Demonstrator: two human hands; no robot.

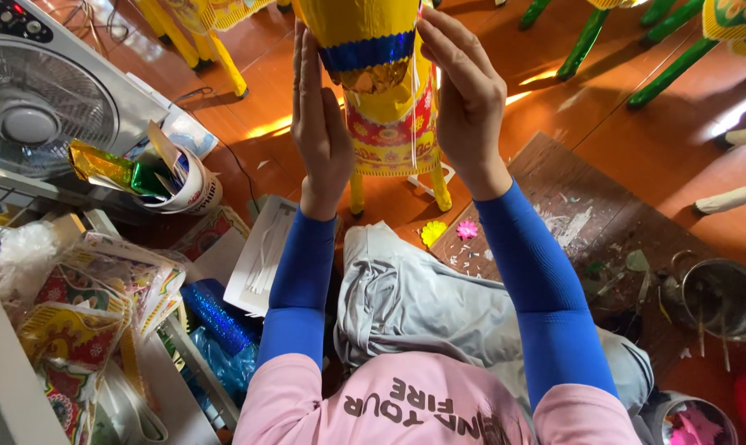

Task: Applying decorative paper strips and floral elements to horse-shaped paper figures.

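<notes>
1. Yellow paper figure (383,99) is raised in front of the person, above the wooden floor (637,156), its top cut off by the frame; a blue foil band and a red patterned panel cross its front.
2. Left hand (319,124) lies flat and open against the figure's left side; right hand (465,99) presses its right side, fingers extended. Neither closes around it.
3. Risk, as judged: held only by flat palms, the figure could slip or crush if pressure is uneven; thin paper legs may bend.
4. Left: stack of red-yellow printed paper sheets (76,330), blue glitter roll (216,317), cup of foil scraps (183,185).
5. Right: metal bowl (723,297).
</notes>
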